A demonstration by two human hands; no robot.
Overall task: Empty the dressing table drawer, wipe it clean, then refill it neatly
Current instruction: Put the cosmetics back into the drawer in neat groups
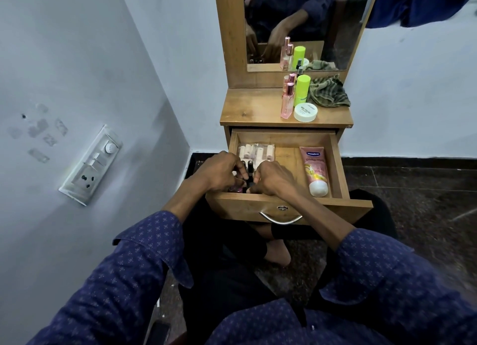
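The wooden drawer [338, 164] is pulled out under the dressing table top. A pink lotion tube [315, 169] lies on its right side. At the back left sits a clear pack of small pale bottles [255, 151]. My left hand [219, 171] and my right hand [273, 177] are both in the drawer's front left corner, fingers curled around a cluster of small dark and pink nail polish bottles [245, 179]. The hands hide most of these bottles.
On the table top [247, 109] stand pink perfume bottles [287, 99], a green bottle [301, 90], a white round jar [305, 112] and a crumpled striped cloth [327, 91]. A mirror [296, 22] rises behind. A wall with a switch panel [91, 164] lies to the left.
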